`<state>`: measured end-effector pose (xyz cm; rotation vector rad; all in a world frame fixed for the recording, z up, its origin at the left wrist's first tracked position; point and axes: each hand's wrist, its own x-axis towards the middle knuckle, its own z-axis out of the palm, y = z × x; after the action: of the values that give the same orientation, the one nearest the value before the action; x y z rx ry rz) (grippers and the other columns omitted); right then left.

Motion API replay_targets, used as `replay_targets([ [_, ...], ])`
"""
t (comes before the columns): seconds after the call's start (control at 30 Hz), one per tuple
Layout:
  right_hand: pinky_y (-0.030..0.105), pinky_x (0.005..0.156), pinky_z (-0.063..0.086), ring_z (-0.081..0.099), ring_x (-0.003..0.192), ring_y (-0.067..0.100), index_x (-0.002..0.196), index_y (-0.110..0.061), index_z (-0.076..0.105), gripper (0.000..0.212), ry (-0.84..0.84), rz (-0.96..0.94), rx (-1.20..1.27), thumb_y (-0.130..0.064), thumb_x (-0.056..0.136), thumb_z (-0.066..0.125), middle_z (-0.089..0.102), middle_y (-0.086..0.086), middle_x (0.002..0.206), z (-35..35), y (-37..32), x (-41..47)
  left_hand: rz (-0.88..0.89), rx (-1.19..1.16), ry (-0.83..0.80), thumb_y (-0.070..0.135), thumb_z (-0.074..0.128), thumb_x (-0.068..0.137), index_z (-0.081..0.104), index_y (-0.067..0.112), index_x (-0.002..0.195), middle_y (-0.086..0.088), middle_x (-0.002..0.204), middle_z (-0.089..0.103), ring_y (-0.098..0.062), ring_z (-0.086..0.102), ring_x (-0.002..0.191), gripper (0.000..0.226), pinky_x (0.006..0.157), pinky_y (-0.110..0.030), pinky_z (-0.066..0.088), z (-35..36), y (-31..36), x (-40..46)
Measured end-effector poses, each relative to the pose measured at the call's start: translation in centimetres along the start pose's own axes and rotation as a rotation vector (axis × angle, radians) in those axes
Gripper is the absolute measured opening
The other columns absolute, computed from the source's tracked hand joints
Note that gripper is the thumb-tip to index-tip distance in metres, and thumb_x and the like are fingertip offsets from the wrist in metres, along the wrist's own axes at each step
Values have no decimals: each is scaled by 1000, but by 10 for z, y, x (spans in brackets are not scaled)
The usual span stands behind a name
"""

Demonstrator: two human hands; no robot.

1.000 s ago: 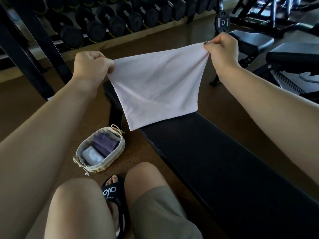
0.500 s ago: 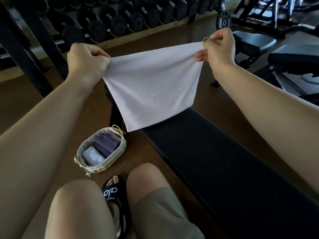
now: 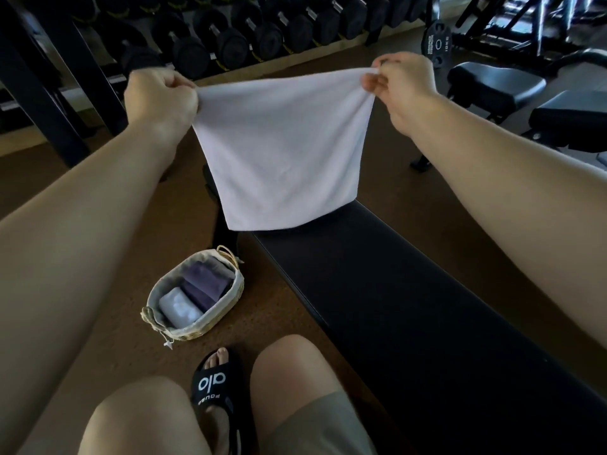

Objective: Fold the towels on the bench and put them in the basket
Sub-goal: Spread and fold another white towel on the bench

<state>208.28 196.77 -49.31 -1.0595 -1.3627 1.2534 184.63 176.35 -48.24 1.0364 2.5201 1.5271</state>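
Note:
A white towel hangs spread in the air above the far end of the black bench. My left hand grips its upper left corner in a fist. My right hand pinches its upper right corner between thumb and fingers. The towel's lower edge hangs close to the bench pad; whether it touches I cannot tell. On the floor left of the bench stands a lined wicker basket holding a folded pale towel and folded purple towels.
A dumbbell rack runs along the back wall. Black rack posts rise at the left. Other benches and a weight plate stand at the right. My knees and a black sandal sit at the bottom.
Both hands have shifted a little left and closer together with the towel. The towel's top edge now runs more level and the cloth hangs straighter.

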Motion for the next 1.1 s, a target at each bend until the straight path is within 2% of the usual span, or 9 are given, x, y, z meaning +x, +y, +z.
replay_targets([
  [0.17,33,80,62,66,65,16,93,-4,66,7,10,-24,126,-10,94,64,64,7,80,-11,-3,3,230,-10,-107,6,50,79,63,26,74,7,70,56,-6,51,66,24,59,-24,43,-1,11,-17],
  [0.27,34,69,54,60,60,13,80,-18,61,16,76,37,-150,-23,79,77,63,0,69,-45,35,-14,457,176,-406,10,60,82,60,22,75,5,71,56,-15,53,69,14,60,-26,38,27,-9,-84],
  [0.47,37,75,57,66,82,25,91,-11,68,16,48,337,-645,-1,79,64,69,10,88,-123,156,-90,430,401,-1000,15,50,79,48,25,77,6,86,52,-21,53,81,10,69,-36,44,93,-57,-248],
  [0.53,40,81,56,66,90,25,95,-14,68,15,58,340,-717,-5,83,64,68,6,94,-148,177,-112,484,431,-1030,15,50,84,49,22,83,3,91,51,-22,53,85,7,71,-34,43,101,-58,-283],
  [0.67,29,64,44,57,80,16,97,-15,65,14,64,302,-764,-6,86,63,63,3,96,-183,194,-135,635,474,-1026,14,50,87,51,15,93,-3,95,54,-27,56,82,7,72,-39,50,104,-59,-326],
  [0.77,24,60,39,53,77,10,99,-15,62,14,57,230,-846,-5,89,62,61,2,97,-196,195,-142,761,436,-989,11,53,82,43,13,88,-4,85,49,-27,47,70,12,61,-36,38,105,-60,-340],
  [0.93,33,69,42,55,85,22,101,-12,58,12,-2,231,-1080,-5,91,59,64,9,102,-204,197,-151,901,435,-1061,12,51,84,38,16,92,-2,87,42,-26,45,73,17,63,-35,33,106,-61,-349],
  [1.0,38,80,44,55,97,29,110,-11,58,18,-42,180,-1323,-9,92,61,63,12,111,-201,192,-155,860,396,-1082,23,52,90,49,16,102,-1,96,52,-26,56,83,14,68,-34,40,103,-64,-344],
  [1.1,47,93,45,55,110,36,117,-13,59,34,-55,-170,-1450,-9,84,66,61,14,117,-180,181,-176,489,291,-1033,46,51,97,52,30,119,8,110,56,-18,61,96,27,83,-32,47,97,-72,-306],
])
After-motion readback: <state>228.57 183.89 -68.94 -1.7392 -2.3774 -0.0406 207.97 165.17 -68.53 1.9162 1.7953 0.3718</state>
